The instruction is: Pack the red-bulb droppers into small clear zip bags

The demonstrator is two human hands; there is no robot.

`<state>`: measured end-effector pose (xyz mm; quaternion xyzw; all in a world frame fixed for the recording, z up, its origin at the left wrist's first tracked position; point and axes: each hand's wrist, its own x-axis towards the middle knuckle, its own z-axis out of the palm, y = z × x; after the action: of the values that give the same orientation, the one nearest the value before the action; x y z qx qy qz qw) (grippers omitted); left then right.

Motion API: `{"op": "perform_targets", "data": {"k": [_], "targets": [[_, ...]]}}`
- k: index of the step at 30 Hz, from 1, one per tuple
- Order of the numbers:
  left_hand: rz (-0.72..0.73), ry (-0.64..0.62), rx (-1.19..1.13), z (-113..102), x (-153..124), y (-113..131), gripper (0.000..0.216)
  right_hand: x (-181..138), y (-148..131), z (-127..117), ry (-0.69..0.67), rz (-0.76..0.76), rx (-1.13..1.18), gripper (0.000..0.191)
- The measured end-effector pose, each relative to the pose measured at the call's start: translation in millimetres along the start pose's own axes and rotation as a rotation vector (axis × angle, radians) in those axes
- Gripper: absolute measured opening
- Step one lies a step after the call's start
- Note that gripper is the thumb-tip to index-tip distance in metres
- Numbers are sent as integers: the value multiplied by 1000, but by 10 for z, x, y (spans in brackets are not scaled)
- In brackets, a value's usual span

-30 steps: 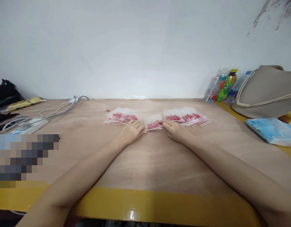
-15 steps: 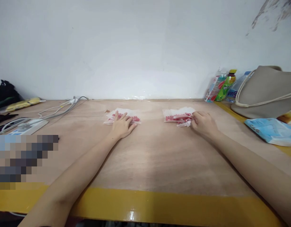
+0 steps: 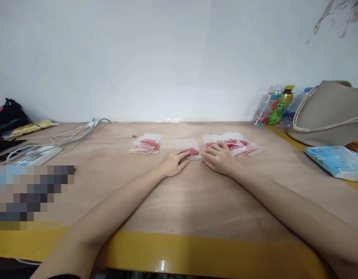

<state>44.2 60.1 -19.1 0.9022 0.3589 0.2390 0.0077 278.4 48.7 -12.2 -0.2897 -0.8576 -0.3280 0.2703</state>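
Small clear zip bags with red pieces inside lie on a wooden table (image 3: pixel 179 201). A left pile of bags (image 3: pixel 146 144) sits apart from both hands. One single bag (image 3: pixel 189 149) lies in the middle; my left hand (image 3: pixel 174 164) rests flat with its fingertips on that bag's near left edge. My right hand (image 3: pixel 219 158) lies flat, fingers spread, on the near left part of the right pile of bags (image 3: pixel 234 144), which fans out to the right.
A power strip with cables (image 3: pixel 36 153) and dark items lie at the left. Bottles (image 3: pixel 279 104), a beige bag (image 3: pixel 330 112) and a blue packet (image 3: pixel 336 161) stand at the right. A yellow strip (image 3: pixel 179 252) edges the table's near side.
Both hands moved inward from the outer piles. A single bag now lies in the middle under my left fingertips, and the right pile is spread out again.
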Motion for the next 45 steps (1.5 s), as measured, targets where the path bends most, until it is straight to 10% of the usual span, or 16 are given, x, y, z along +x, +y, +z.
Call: {"op": "perform_targets", "data": {"k": [45], "targets": [[319,191,217,127,173,156,20,57,-103,74,63,25,93,22]]}}
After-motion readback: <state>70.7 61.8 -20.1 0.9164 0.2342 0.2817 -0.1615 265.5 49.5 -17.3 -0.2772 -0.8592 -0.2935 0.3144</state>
